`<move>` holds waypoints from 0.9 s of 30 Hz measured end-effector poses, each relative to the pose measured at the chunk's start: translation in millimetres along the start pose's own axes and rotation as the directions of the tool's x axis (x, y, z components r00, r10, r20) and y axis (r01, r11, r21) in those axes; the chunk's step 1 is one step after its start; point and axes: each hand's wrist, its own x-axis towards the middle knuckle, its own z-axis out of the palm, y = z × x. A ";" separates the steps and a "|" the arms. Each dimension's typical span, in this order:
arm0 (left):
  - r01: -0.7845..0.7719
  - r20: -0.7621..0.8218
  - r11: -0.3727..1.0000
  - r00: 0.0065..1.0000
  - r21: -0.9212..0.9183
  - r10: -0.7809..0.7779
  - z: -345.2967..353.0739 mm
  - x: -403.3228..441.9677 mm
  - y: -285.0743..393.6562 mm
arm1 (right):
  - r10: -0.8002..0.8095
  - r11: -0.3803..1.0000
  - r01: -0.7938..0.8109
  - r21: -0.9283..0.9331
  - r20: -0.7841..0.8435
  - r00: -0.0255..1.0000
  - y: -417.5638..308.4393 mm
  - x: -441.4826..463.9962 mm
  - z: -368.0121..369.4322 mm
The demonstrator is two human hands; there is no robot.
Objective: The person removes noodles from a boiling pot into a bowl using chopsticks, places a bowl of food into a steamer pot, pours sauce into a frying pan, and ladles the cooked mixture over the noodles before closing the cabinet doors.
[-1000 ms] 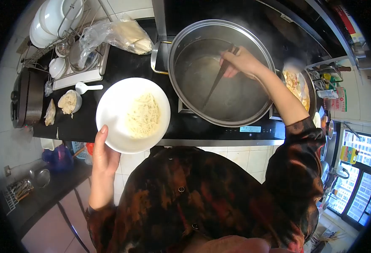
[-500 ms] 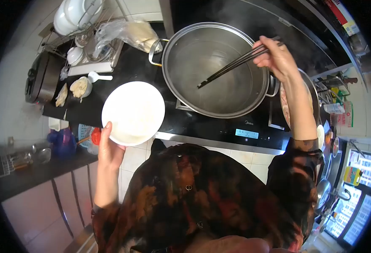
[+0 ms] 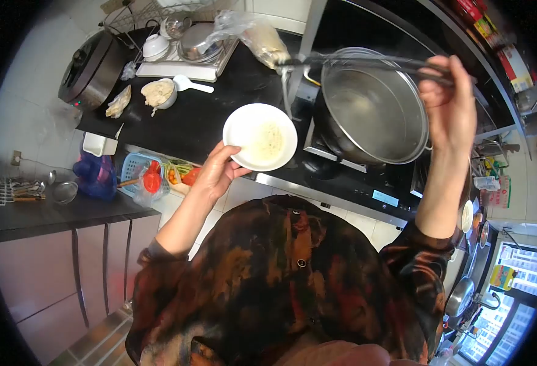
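My left hand [image 3: 215,174] is closed on the near edge of a white bowl [image 3: 247,125], thumb on the rim, beside the pot. The bowl tilts toward me, and a little pale residue shows on its inside. In my right hand [image 3: 452,107] is a pair of long dark chopsticks [image 3: 366,59], smeared by motion. They reach leftward over the far side of the large steel pot [image 3: 341,143], with their tips near a plastic bag. Cloudy liquid and a pale patch show inside the pot.
The pot stands on a black cooktop with a lit display [image 3: 385,197]. Left on the counter are a plastic bag [image 3: 262,39], a small cup of dough-like food [image 3: 159,94], a white spoon [image 3: 194,85] and a rice cooker [image 3: 95,67]. A blue basket [image 3: 135,168] sits lower left.
The chopsticks have swung from pointing down into the pot to lying nearly level, tips far left. The bowl is closer to the pot. My view has shifted, showing more of the left counter.
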 end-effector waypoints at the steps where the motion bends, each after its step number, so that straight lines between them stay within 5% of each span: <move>1: 0.013 0.013 1.000 1.000 -0.007 -0.013 -7.1 0.4 3.0 | -0.007 0.993 0.012 -0.116 0.039 0.999 15.0 -7.0 17.5; 4: 0.043 0.028 0.999 0.999 -0.032 -0.042 -33.9 6.1 9.5 | 0.214 0.860 -0.112 -0.497 0.152 0.965 69.0 -40.7 84.5; 6: 0.079 0.005 0.996 0.997 -0.046 -0.079 -53.1 14.1 11.8 | 0.307 0.873 -0.176 -0.454 0.233 0.923 110.7 -64.0 99.3; 11: 0.114 -0.027 0.989 0.993 -0.097 -0.117 -100.4 52.2 9.6 | 0.074 0.900 -0.146 -0.411 -0.186 0.980 92.1 -103.0 106.0; 18: 0.001 -0.027 0.998 1.000 0.070 0.001 -139.2 83.4 9.1 | 0.042 0.972 -0.178 -0.156 -0.626 0.779 50.4 -186.8 49.3; 19: -0.292 0.117 0.731 0.952 0.616 0.282 -147.9 81.1 7.4 | 0.019 0.981 -0.141 -0.136 -0.651 0.759 43.9 -200.9 41.2; 20: -0.502 0.411 0.137 0.812 0.854 0.414 -151.2 81.6 7.0 | -0.016 0.987 -0.097 -0.127 -0.682 0.731 35.7 -216.9 34.6; 21: -0.308 0.125 0.735 0.947 0.604 0.295 -146.8 88.5 7.5 | -0.027 0.995 -0.051 -0.089 -0.705 0.708 27.3 -233.2 28.8; 22: 0.037 -0.040 0.996 0.999 0.084 -0.034 -144.0 97.6 10.0 | -0.024 0.999 -0.007 -0.039 -0.740 0.673 21.4 -248.6 23.1; 23: -0.310 0.159 0.777 0.950 0.548 0.267 -160.1 104.8 1.0 | -0.036 0.999 0.013 -0.036 -0.768 0.639 13.6 -263.1 20.0; 24: -0.610 0.475 0.269 0.769 0.745 0.427 -179.6 112.4 -11.2 | -0.049 0.999 0.036 -0.034 -0.795 0.605 6.3 -276.4 17.9; 26: -0.553 0.380 0.498 0.829 0.668 0.411 -185.1 119.8 -19.5 | -0.077 0.997 0.038 -0.068 -0.813 0.576 -7.7 -301.8 13.1; 27: -0.606 0.438 0.451 0.792 0.656 0.426 -177.9 113.7 -16.8 | -0.101 0.995 0.055 -0.085 -0.823 0.559 -13.9 -316.4 7.9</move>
